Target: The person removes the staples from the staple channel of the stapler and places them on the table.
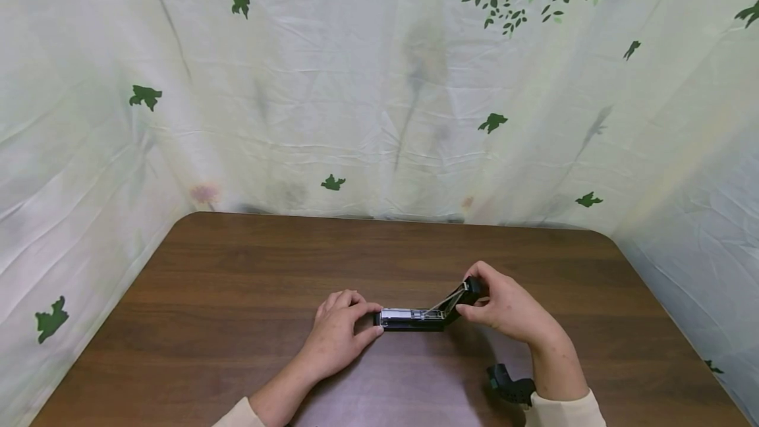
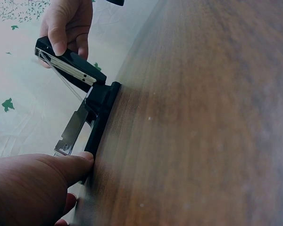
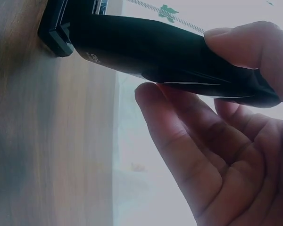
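Note:
A black stapler (image 1: 413,323) lies on the table with its top cover swung up and back to the right. My left hand (image 1: 340,329) pinches the front end of its base between thumb and fingers. The raised cover (image 3: 146,49) is gripped by my right hand (image 1: 511,305), thumb on one side and fingers on the other. Inside the base the metal staple channel (image 2: 71,128) is exposed. A thin rod with a spring runs from the channel to the raised cover; the spring (image 3: 172,16) shows in the right wrist view.
The brown wooden table (image 1: 267,256) has rounded far corners. A pale curtain (image 1: 367,84) with leaf prints hangs behind and along both sides. A black wrist camera (image 1: 508,386) is by the right wrist, just above the table.

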The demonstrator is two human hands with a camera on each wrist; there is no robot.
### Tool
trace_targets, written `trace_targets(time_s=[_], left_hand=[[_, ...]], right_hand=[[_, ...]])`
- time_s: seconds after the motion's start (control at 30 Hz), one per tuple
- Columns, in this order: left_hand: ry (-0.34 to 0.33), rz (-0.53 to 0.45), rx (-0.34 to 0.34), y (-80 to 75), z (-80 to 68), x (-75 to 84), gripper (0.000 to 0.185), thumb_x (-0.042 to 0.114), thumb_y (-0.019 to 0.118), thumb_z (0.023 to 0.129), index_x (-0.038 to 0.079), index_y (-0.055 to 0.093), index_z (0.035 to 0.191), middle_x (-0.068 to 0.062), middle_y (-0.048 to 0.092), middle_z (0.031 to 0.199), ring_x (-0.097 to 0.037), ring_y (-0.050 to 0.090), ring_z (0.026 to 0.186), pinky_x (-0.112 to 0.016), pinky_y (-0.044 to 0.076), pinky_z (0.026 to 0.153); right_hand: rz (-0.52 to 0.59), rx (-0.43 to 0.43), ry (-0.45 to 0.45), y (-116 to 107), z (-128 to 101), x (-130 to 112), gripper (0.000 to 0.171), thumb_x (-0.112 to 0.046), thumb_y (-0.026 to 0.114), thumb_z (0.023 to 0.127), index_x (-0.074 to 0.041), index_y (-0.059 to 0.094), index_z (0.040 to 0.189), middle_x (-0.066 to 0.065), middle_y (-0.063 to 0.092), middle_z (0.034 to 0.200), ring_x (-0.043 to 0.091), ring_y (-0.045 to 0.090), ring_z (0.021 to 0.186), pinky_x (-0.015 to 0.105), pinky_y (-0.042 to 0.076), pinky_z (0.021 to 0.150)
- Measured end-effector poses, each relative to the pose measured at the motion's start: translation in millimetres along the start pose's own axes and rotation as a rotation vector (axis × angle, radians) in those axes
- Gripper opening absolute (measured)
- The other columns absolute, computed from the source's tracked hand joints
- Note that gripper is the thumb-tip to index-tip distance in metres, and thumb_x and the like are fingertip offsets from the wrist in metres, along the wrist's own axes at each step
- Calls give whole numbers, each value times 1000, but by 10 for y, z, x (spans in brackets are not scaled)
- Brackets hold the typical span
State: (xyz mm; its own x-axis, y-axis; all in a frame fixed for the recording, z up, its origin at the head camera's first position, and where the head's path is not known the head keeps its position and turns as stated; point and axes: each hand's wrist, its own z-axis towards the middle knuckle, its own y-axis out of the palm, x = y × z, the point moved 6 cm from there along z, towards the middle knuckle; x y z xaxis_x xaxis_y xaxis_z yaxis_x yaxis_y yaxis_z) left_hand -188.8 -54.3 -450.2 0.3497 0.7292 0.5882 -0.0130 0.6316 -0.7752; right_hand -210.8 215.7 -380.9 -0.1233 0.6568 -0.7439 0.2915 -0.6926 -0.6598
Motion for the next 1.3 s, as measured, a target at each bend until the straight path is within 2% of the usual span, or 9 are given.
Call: trace_targets(time_s=[0.33, 0.57, 1.03, 1.3], left_hand=[[-2, -1, -3, -6, 3, -11, 30, 30, 83, 84, 25, 76, 113, 4, 59, 107, -25, 52, 117, -59, 36, 107], [-4, -5, -3, -8, 0, -14, 30, 30, 83, 84, 25, 76, 113, 5, 60, 106, -25, 53, 117, -58, 37, 107], [4, -6, 3, -4, 4, -8, 29, 29, 83, 85, 24, 76, 113, 4, 60, 107, -25, 53, 116, -58, 37, 106], [0, -6, 1, 4, 5, -10, 29, 29, 82, 85, 24, 76, 113, 4, 60, 108, -25, 53, 117, -58, 37, 106]], right_hand=[[-107, 27, 75, -122, -72, 134, 33, -20, 83, 83, -13, 58, 102, 3, 61, 85, 18, 51, 74, 30, 41, 62], [-117, 22, 84, -141, -75, 154, 32, -22, 84, 82, -13, 59, 101, 3, 61, 85, 18, 50, 74, 31, 41, 63], [-242, -29, 180, -152, -120, 303, 34, -32, 85, 81, -14, 63, 100, 1, 63, 95, 18, 53, 84, 34, 42, 71], [-261, -44, 213, -145, -118, 342, 35, -33, 85, 82, -15, 64, 103, 2, 66, 103, 19, 56, 90, 37, 46, 75]])
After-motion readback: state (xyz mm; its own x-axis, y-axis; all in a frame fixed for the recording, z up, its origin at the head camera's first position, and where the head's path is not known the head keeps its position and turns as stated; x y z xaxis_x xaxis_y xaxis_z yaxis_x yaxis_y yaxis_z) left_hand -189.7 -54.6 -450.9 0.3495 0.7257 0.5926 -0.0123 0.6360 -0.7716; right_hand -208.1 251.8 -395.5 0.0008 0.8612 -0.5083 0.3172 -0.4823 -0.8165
